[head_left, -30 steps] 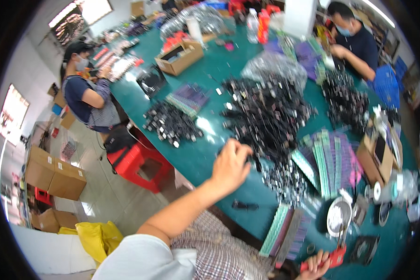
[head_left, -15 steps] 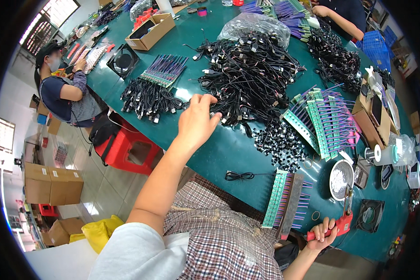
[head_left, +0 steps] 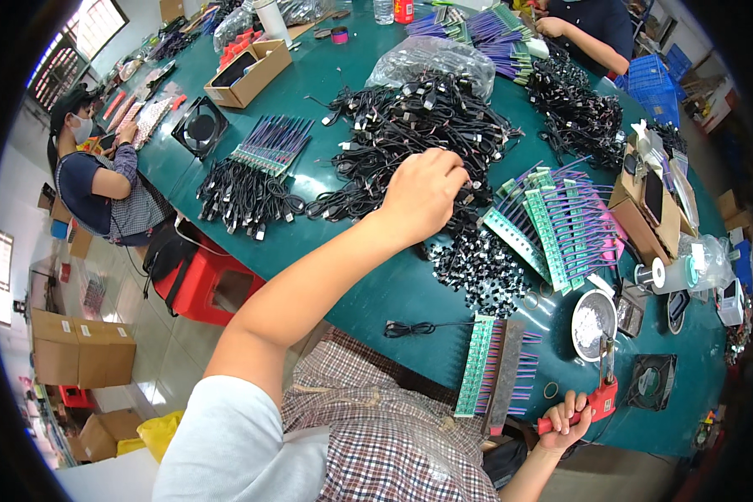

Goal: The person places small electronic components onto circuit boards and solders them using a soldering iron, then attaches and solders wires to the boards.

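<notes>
My left hand (head_left: 424,194) reaches into the lower right side of a big heap of black USB cables (head_left: 385,142). Its fingers are curled downward; the tips and anything between them are hidden. A red-handled soldering gun (head_left: 602,402) is in my right hand (head_left: 567,417), its metal tip pointing up beside a small round metal bowl (head_left: 577,322). To the left of that hand, a strip of green circuit boards (head_left: 475,364) with purple wires lies under a dark bar (head_left: 503,368). One coiled black cable (head_left: 412,329) runs to the strip's upper end.
Small metal connectors (head_left: 481,272) are heaped below the cables. More green board strips (head_left: 552,226) are stacked at right, near a solder spool (head_left: 653,274) and a cardboard box (head_left: 640,213). A black fan (head_left: 651,382) lies at lower right. Two other people work along the table.
My left hand has moved right across the cable heap, and its fingers have curled in. My right hand still grips the soldering gun. The whole view has shifted slightly.
</notes>
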Action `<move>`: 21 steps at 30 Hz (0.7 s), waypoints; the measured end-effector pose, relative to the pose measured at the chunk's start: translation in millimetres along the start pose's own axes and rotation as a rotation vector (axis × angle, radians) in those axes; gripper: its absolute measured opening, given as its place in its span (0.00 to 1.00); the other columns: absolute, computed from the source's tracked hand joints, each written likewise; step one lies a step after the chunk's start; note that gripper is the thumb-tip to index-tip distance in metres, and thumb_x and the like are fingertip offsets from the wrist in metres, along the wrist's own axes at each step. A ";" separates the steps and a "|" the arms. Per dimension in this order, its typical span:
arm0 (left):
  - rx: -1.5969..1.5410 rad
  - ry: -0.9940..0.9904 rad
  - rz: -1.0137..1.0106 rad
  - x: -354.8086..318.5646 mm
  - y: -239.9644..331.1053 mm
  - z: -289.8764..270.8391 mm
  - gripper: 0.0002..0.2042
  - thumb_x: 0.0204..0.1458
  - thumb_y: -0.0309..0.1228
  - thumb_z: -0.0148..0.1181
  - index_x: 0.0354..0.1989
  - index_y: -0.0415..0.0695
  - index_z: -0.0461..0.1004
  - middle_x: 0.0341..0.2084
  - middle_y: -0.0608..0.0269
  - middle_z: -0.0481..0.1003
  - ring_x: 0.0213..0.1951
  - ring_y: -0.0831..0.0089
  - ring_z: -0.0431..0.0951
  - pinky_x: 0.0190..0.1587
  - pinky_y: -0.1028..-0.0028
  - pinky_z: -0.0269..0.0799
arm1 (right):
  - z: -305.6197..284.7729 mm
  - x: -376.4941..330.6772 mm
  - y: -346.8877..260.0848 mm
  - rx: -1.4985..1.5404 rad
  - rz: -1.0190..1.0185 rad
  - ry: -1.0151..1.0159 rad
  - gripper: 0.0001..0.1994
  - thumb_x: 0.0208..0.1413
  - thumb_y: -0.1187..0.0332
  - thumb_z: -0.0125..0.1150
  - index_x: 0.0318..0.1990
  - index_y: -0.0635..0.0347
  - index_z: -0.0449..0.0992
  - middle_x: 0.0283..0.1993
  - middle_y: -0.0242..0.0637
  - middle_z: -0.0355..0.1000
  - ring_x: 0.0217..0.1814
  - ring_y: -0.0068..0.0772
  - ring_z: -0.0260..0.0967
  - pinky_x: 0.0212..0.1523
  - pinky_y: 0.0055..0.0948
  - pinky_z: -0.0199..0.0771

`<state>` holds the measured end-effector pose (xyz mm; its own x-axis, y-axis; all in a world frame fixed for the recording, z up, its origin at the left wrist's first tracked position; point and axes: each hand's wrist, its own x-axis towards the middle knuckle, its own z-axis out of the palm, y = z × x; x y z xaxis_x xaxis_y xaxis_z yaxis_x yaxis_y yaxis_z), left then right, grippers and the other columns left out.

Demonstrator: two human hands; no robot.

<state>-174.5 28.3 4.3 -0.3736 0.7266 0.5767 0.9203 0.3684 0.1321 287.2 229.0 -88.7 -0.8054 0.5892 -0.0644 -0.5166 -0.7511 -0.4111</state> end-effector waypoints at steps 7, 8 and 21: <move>0.302 -0.168 0.139 25.6 -5.3 11.9 0.41 0.30 0.32 0.76 0.62 0.48 0.71 0.58 0.59 0.68 0.62 0.61 0.67 0.55 0.63 0.65 | 1.0 -1.0 -1.8 0.016 0.005 0.002 0.12 0.72 0.62 0.48 0.37 0.60 0.62 0.30 0.34 0.59 0.15 0.15 0.56 0.19 0.21 0.63; 0.305 -0.164 0.140 30.4 -6.0 13.3 0.41 0.30 0.32 0.76 0.62 0.48 0.71 0.58 0.59 0.68 0.62 0.61 0.67 0.55 0.63 0.65 | 0.5 -1.3 -2.0 0.024 0.007 0.003 0.12 0.72 0.62 0.48 0.37 0.60 0.61 0.30 0.34 0.59 0.15 0.15 0.55 0.19 0.21 0.63; 0.370 -0.151 0.078 44.3 -11.1 10.9 0.37 0.27 0.34 0.78 0.55 0.51 0.74 0.62 0.58 0.66 0.65 0.58 0.62 0.68 0.57 0.52 | -2.2 0.0 -2.6 0.054 0.011 0.038 0.13 0.73 0.60 0.46 0.38 0.59 0.62 0.30 0.33 0.59 0.15 0.16 0.57 0.20 0.20 0.64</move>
<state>-202.6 62.7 19.5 -0.3425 0.8275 0.4450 0.8527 0.4726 -0.2225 289.1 231.7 -89.7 -0.7997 0.5913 -0.1038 -0.5237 -0.7717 -0.3609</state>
